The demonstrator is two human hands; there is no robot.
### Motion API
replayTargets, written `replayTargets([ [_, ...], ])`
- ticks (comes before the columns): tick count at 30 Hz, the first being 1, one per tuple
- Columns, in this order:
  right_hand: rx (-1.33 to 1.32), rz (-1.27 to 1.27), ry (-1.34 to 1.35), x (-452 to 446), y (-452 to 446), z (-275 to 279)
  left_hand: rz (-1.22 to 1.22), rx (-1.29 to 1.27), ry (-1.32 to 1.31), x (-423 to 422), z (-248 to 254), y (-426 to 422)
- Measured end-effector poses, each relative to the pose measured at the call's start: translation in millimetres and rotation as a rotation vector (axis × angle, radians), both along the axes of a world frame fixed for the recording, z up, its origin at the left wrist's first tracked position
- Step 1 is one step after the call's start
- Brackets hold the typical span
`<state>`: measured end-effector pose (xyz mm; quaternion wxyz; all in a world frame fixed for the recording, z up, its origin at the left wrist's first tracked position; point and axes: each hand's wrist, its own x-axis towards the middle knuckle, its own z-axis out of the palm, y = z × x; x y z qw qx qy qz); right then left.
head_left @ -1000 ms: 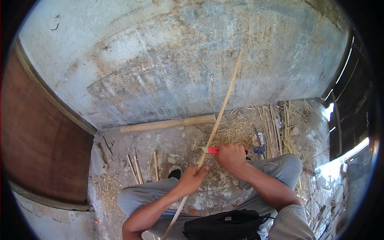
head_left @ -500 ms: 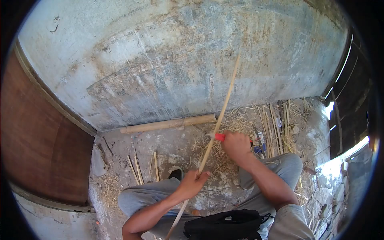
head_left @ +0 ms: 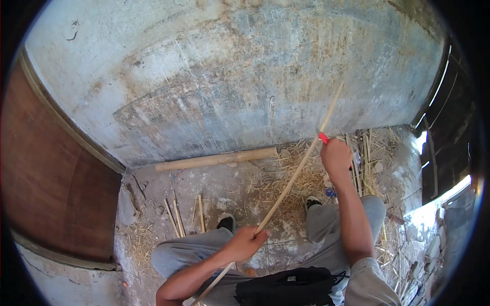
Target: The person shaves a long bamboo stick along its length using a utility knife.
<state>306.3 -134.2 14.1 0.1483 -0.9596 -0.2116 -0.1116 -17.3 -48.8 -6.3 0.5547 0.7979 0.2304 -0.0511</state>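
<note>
A long, thin bamboo strip slants from my lap up toward the wall, its far end free in the air. My left hand is closed round its lower part, above my left thigh. In my right hand is a knife with a red handle, gripped in a fist. The knife's blade is small and blurred, and it meets the strip well above my left hand. Most of the handle is hidden by my fingers.
A thick bamboo pole lies along the foot of the stained wall. Shavings cover the floor between my feet. Split bamboo strips lie at right, with several more by my left knee. A black bag rests at my lap.
My right hand has moved up and to the right with the knife, along the strip. The strip's far end has swung right and lower. My left hand has stayed nearly in place.
</note>
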Motion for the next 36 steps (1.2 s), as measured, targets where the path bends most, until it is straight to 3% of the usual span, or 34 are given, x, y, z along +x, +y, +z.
replayTargets([
  [3,0.078,-0.086,-0.086,2.5,-8.0,7.4,-0.002,-0.075,0.031,-0.2,0.1,2.3],
  [8,0.520,0.229,0.279,-17.9,-5.5,16.6,0.057,-0.116,-0.006,6.0,6.3,8.8],
  [12,0.593,0.337,0.333,-48.4,2.7,-1.4,0.128,-0.168,0.033,10.3,2.5,10.9],
  [14,0.706,0.533,0.428,-65.9,5.1,-13.8,0.190,-0.229,0.006,11.2,0.8,11.0],
  [18,0.652,0.752,0.358,-119.1,-7.0,13.4,0.239,-0.312,-0.030,10.4,-10.9,14.0],
  [20,0.573,1.006,0.346,-132.3,-14.1,7.9,0.267,-0.297,-0.026,11.6,-15.8,15.6],
  [24,0.530,1.058,0.354,-145.2,-17.6,-7.7,0.294,-0.290,-0.047,15.7,-13.0,16.4],
  [26,0.371,1.043,0.333,-143.1,-18.7,-11.0,0.278,-0.273,-0.036,16.0,-14.7,16.5],
  [36,0.384,0.958,0.175,-147.3,-17.9,-17.4,0.304,-0.263,-0.031,15.2,-11.8,15.8],
])
